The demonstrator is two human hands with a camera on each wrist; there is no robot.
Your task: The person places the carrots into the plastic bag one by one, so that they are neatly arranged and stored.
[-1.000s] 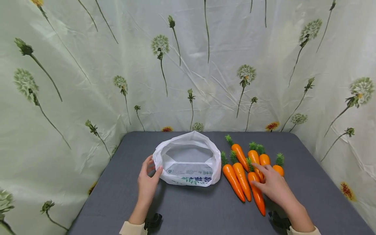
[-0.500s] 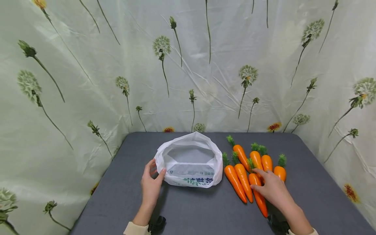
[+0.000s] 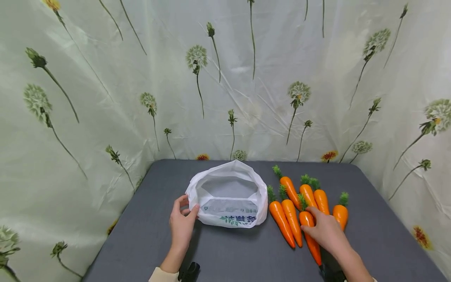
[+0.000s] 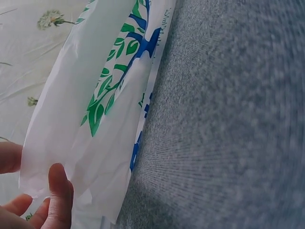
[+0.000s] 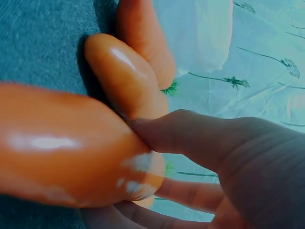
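A white plastic bag [image 3: 213,221] with green leaf print and blue lettering stands with its mouth wide. My left hand [image 3: 181,223] pinches its left edge, the thumb [image 4: 59,195] on the front face and the other fingers around the corner. To the right, my right hand [image 3: 328,232] grips an orange carrot [image 3: 312,246] near its thick, leafy end. In the right wrist view the thumb [image 5: 176,133] lies on one side of that carrot [image 5: 52,148], with fingers on the far side. The carrot's tip points toward me.
Several more carrots lie around the right hand, including two to its left [image 3: 282,225] [image 3: 292,219] and one at the right [image 3: 340,215]. A grey table [image 3: 239,254] bears everything. Behind it hangs a flower-printed curtain [image 3: 267,129].
My right hand has closed around the carrot and come slightly nearer. The rightmost carrot has shifted a little right and toward me. The left hand keeps its place at the bag; the view moved slightly.
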